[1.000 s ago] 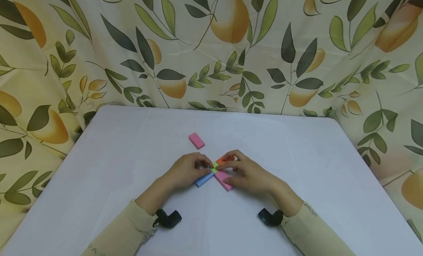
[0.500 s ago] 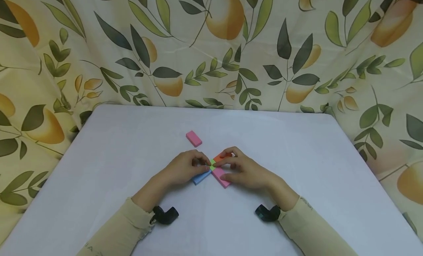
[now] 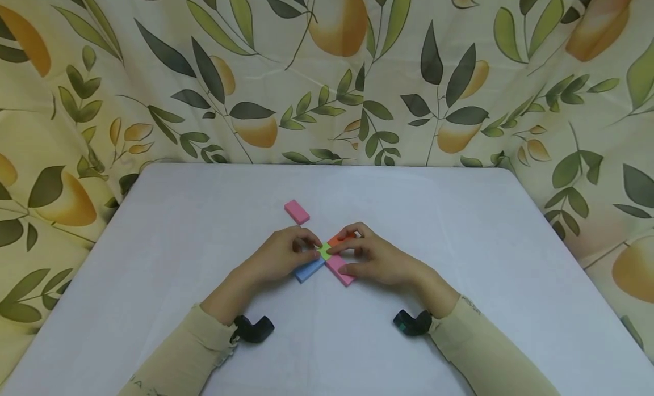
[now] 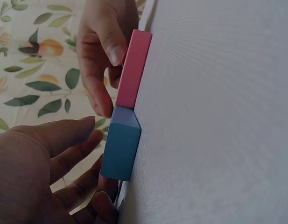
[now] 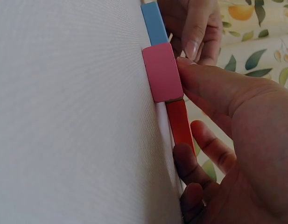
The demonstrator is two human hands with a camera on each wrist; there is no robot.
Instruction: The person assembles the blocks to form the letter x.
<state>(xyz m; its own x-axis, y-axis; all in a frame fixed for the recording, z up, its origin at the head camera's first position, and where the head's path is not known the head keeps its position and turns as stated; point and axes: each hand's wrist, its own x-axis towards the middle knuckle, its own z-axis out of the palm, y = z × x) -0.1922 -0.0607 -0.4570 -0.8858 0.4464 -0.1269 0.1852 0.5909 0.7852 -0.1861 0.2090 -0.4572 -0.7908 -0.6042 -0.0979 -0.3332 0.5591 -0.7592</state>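
Four-armed in layout, a blue block [image 3: 309,270], a pink block [image 3: 336,270] and an orange block [image 3: 336,239] radiate from a small green piece [image 3: 325,251] on the white table. My left hand [image 3: 283,252] comes in from the left, index fingertip at the green piece and thumb over the blue block's inner end. From the other side, my right hand [image 3: 382,256] touches the green piece with its index finger. Its thumb rests on the pink block, and other fingers lie by the orange block [image 5: 180,122]. Part of the orange block is hidden behind the right hand.
A second pink block [image 3: 297,212] lies apart, farther back and left of the cluster. Black wrist cameras [image 3: 254,329] jut inward from both cuffs. A fruit-patterned cloth [image 3: 317,78] hangs behind the white-covered table [image 3: 460,214].
The head view has shifted slightly, so everything sits a little higher and further left. Both hands stay at the blocks; the left fingers have drawn back slightly, showing more of the green piece.
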